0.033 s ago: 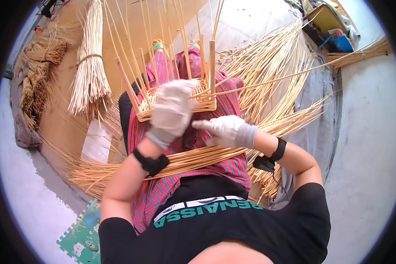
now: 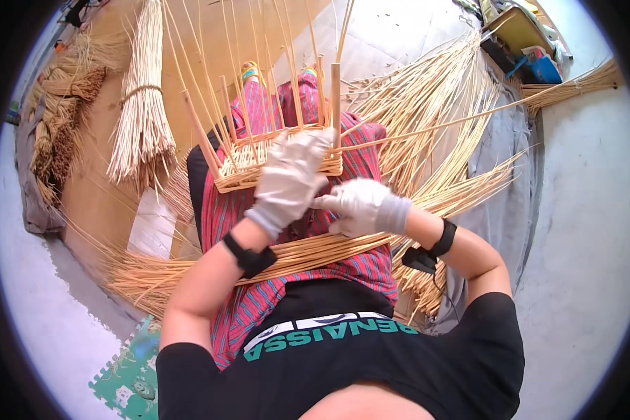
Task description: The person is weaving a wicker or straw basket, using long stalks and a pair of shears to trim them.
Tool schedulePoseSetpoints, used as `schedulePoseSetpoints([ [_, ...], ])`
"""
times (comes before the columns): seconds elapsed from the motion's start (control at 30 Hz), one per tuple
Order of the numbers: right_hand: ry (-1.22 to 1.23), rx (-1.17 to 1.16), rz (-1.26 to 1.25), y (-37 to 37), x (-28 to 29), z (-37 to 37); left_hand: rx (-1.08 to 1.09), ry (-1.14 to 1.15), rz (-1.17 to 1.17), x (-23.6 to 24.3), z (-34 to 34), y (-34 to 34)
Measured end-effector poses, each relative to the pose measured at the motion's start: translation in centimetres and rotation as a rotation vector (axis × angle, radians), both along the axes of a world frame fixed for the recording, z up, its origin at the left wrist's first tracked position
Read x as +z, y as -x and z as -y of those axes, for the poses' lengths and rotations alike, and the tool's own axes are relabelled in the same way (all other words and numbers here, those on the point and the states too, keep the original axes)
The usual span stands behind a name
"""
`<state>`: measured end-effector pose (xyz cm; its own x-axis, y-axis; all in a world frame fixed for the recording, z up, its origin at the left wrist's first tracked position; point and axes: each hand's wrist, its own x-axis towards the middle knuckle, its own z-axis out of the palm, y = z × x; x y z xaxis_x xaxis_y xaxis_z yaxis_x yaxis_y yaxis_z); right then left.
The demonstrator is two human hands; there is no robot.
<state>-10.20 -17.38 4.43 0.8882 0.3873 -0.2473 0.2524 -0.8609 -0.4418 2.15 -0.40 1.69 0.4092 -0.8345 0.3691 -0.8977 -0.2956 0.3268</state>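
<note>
A small rectangular wicker basket (image 2: pixel 248 155), its low wall woven, rests on my lap. Thin upright stakes and thicker wooden posts rise around it, such as the right post (image 2: pixel 336 105). My left hand (image 2: pixel 287 178), in a white glove, lies over the near right part of the weave; its fingers are blurred. Beside it, my gloved right hand (image 2: pixel 360 206) is closed just in front of the basket, fingertips close to the left wrist. What they grip is hidden. From the basket's right corner a long pale strand (image 2: pixel 434 130) runs out to the right.
A bundle of peeled rods (image 2: pixel 315 255) lies across my lap. Loose strands (image 2: pixel 434 105) spread at the right, and a tied bundle (image 2: pixel 143 112) lies at the left. Darker bundles (image 2: pixel 66 119) sit farther left; a blue container (image 2: pixel 544 68) is at the far right.
My left hand has shifted to the right along the basket's near side, uncovering more of the weave. The right hand has moved only slightly.
</note>
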Motion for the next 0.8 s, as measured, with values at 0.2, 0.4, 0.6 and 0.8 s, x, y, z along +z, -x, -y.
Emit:
schedulePoseSetpoints([
  [0.2,0.644,-0.558,0.513,-4.9,2.9,13.2,0.120,-0.008,-0.120,-4.3,2.8,1.0],
  [0.4,0.282,-0.588,0.040,-2.6,-1.2,15.1,0.129,-0.012,-0.139,-5.0,2.7,0.6],
  [0.6,0.841,-0.187,-0.152,-2.3,11.7,5.4,0.143,-0.039,-0.188,-3.2,2.0,1.1],
  [0.8,-0.642,0.283,-0.155,-8.7,4.9,-1.7,0.065,0.298,-0.370,-4.2,2.9,1.5],
])
